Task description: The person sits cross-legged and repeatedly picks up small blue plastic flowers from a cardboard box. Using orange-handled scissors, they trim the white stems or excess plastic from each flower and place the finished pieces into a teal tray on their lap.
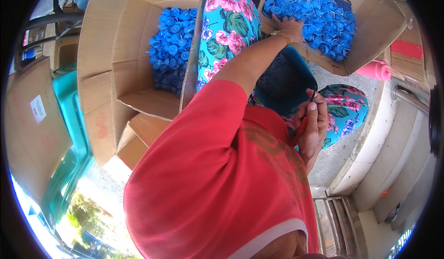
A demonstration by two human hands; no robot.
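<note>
My left arm stretches across to the cardboard box (384,25) at the upper right. There my left hand (289,30), a gold band at its wrist, touches the near edge of a pile of blue plastic pieces (323,18). Its fingers are extended and partly apart, their tips partly hidden among the pieces. Close to my body, my right hand (313,125) is closed around red-handled nippers (300,128), whose dark tip points up past the thumb. Between my knees sits a dark teal bin (307,71) with thin, tangled strands inside, partly covered by my left arm.
To the left stands another cardboard box (134,37) holding blue round-headed pieces (173,37). A green plastic chair (69,97) and a cardboard sheet (34,120) are farther left. Pale steps (370,129) rise at the right, beside a pink roll (374,70). Wooden slats (340,226) lie below.
</note>
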